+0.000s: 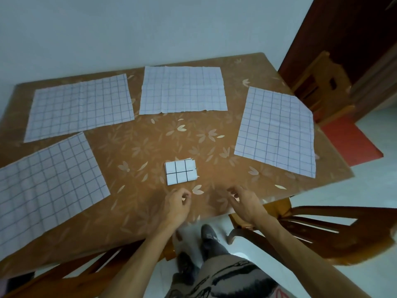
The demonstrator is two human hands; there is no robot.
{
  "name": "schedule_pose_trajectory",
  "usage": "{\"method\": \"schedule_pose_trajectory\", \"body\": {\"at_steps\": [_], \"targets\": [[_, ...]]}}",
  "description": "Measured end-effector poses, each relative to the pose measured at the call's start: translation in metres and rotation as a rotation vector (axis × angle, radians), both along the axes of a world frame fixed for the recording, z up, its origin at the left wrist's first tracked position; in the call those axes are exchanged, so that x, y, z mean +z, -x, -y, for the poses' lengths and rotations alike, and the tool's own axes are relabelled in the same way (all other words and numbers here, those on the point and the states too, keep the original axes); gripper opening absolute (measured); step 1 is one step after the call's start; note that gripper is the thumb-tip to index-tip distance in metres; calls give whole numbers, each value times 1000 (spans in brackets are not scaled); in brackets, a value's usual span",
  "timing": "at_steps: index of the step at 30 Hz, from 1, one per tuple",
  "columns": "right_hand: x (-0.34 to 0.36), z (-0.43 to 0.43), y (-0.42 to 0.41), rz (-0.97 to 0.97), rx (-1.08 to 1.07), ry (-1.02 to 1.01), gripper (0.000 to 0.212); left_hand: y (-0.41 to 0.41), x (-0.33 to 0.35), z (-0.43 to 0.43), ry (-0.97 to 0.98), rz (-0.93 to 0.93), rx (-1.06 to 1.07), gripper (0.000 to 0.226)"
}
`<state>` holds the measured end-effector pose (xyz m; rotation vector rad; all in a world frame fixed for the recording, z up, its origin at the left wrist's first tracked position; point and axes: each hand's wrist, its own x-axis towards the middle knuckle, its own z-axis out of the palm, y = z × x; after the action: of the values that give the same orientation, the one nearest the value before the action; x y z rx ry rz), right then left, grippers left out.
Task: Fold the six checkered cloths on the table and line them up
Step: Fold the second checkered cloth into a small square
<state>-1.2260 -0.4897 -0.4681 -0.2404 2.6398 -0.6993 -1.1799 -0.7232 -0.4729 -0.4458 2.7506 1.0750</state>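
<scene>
A small folded checkered cloth lies near the table's front edge. Several white checkered cloths lie spread flat: one at the near left, one at the far left, one at the far middle, one at the right. My left hand hovers just in front of the folded cloth, fingers loosely curled, holding nothing. My right hand hovers to its right over the table edge, fingers loosely bent and empty.
The table has a brown floral cover. Wooden chairs stand at the front right, front left and far right. A red mat lies on the floor by a dark door.
</scene>
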Motion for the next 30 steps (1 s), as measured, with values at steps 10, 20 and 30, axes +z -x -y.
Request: {"method": "schedule_pose_trajectory", "body": {"at_steps": [10, 20, 30], "targets": [[13, -17, 5, -28, -77, 14, 25, 17, 5, -33, -28, 6, -137, 17], [17, -82, 44, -39, -140, 35, 30, 67, 9, -87, 17, 15, -173, 13], [-5, -216, 124, 50, -288, -1, 31, 162, -15, -210, 94, 110, -32, 18]]}}
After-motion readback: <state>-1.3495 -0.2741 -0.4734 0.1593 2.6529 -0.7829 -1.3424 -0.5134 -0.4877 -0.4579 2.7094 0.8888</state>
